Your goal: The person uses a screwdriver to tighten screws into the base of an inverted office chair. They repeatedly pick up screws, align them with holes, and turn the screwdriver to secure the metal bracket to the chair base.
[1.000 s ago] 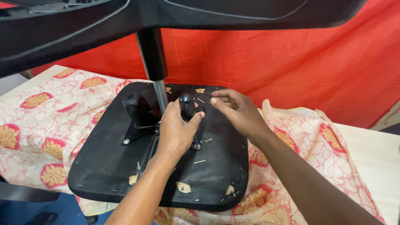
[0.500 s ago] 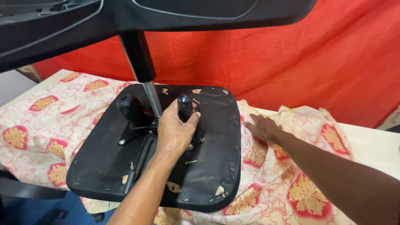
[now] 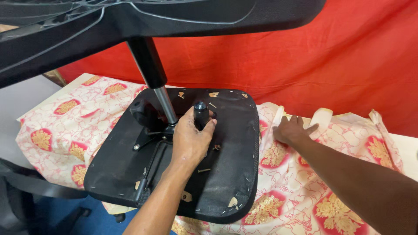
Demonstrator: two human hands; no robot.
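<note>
Head view, left to right: an upturned black chair seat (image 3: 226,174) lies on the floral cloth (image 3: 61,130) toward the table's left edge, its gas-lift column (image 3: 152,74) rising to the star base (image 3: 130,21) overhead. The left hand (image 3: 189,139) wraps its fingers around the black knob (image 3: 200,112) beside the column; gripping low and square should keep it from slipping. The right hand (image 3: 291,130) rests flat, fingers spread, on the cloth near the far edge, holding nothing. 1 loose screw (image 3: 203,170) lies on the seat.

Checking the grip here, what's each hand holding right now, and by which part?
The left hand grips the black knob on the underside of the upturned chair seat. The right hand holds nothing; it rests flat on the patterned cloth.
</note>
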